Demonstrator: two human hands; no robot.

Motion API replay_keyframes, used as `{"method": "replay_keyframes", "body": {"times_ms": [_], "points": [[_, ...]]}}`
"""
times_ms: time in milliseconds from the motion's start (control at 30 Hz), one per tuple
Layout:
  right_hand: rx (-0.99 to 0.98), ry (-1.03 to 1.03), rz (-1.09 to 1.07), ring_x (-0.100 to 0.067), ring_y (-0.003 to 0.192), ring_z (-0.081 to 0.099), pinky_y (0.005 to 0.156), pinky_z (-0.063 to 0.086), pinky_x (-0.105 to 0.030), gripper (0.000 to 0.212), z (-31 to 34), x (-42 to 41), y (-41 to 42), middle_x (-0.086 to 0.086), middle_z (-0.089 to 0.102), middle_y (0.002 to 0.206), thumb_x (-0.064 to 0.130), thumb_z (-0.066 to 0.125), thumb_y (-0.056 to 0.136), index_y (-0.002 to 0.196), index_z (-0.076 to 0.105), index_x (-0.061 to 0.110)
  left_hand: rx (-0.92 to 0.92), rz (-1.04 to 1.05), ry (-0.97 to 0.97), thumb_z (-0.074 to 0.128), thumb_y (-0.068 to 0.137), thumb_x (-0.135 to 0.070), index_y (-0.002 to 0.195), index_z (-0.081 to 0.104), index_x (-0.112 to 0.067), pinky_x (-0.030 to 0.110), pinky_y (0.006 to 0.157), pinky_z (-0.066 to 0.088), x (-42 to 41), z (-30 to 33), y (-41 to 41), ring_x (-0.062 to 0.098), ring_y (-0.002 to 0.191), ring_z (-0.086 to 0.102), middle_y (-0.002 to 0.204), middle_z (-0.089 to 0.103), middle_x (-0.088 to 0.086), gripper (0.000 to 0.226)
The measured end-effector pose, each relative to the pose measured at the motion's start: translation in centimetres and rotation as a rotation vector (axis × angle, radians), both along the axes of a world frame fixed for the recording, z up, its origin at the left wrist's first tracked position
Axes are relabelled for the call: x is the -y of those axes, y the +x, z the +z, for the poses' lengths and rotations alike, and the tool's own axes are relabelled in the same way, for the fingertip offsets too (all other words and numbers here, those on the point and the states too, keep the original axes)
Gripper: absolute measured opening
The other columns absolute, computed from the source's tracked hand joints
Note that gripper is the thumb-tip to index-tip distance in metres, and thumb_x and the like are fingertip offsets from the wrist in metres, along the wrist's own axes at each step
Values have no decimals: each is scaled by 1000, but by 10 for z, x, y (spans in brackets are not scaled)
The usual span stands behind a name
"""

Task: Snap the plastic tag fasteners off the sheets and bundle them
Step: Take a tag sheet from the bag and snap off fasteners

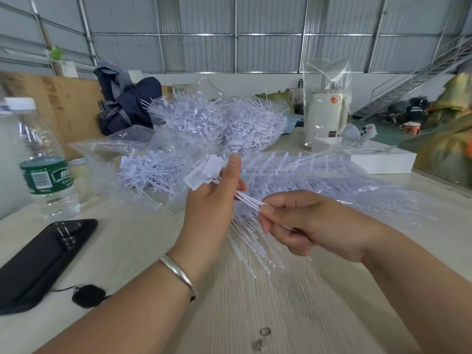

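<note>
My left hand (214, 198) grips a small bundle of white plastic tag fasteners (204, 172), their flat heads sticking up past my thumb. The thin tails of that bundle (249, 200) run to the right into my right hand (301, 221), which pinches them between fingers and thumb. Under both hands lies a sheet of fasteners (255, 241) with its tails fanned toward me. More sheets (319, 172) are spread on the table behind. A clear bag with loose fasteners (150, 172) lies to the left, and a bigger heap (222, 121) sits further back.
On the pale wooden table (255, 302), a black phone (43, 259) and a small black microphone (88, 296) lie at the left, beside a water bottle (42, 159). A dark bag (125, 106), a white kettle (325, 118) and a white box (383, 162) stand behind.
</note>
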State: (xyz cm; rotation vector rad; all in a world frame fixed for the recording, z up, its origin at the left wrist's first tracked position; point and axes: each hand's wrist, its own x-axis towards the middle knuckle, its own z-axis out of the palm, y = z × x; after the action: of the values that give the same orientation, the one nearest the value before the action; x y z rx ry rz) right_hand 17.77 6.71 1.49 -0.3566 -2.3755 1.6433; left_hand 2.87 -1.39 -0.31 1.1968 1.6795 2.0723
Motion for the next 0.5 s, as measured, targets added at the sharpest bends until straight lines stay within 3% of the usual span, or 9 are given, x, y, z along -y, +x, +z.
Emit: {"method": "replay_keyframes", "body": {"times_ms": [100, 233, 333, 433, 500], "points": [[-18, 101, -125, -14, 43, 26, 45, 31, -21, 31, 12, 7, -4, -3, 33, 48, 22, 41, 102, 77, 54, 8, 125, -132, -68, 47, 65, -75, 69, 60, -17, 22, 57, 44, -2, 2, -7, 8, 55, 56, 61, 63, -4, 60], [25, 531, -309, -5, 38, 37, 44, 32, -13, 33, 34, 13, -15, 6, 45, 43, 25, 42, 101, 74, 54, 10, 166, -255, -10, 43, 80, -66, 79, 56, -12, 24, 51, 39, -6, 0, -9, 14, 54, 54, 71, 63, 2, 56], [80, 812, -356, -4, 48, 46, 50, 35, -18, 32, 48, 18, -38, 10, 52, 51, 28, 41, 100, 78, 54, 9, 213, -130, 91, 41, 100, -43, 78, 55, -11, 21, 48, 38, -8, -1, -16, 12, 48, 50, 66, 60, 2, 41], [196, 1076, -361, -14, 67, 48, 63, 39, -33, 30, 60, 25, -75, 6, 49, 69, 31, 37, 102, 79, 48, 15, 271, 13, 197, 39, 103, -29, 79, 52, -11, 19, 45, 36, -6, -1, -30, 12, 45, 46, 62, 57, 1, 33], [250, 1173, -314, -18, 73, 47, 64, 37, -33, 33, 67, 29, -107, 4, 49, 76, 31, 36, 102, 71, 37, 22, 345, 92, 263, 39, 102, -23, 78, 51, -11, 18, 43, 35, -5, 1, -42, 11, 42, 43, 61, 55, 3, 30]]}}
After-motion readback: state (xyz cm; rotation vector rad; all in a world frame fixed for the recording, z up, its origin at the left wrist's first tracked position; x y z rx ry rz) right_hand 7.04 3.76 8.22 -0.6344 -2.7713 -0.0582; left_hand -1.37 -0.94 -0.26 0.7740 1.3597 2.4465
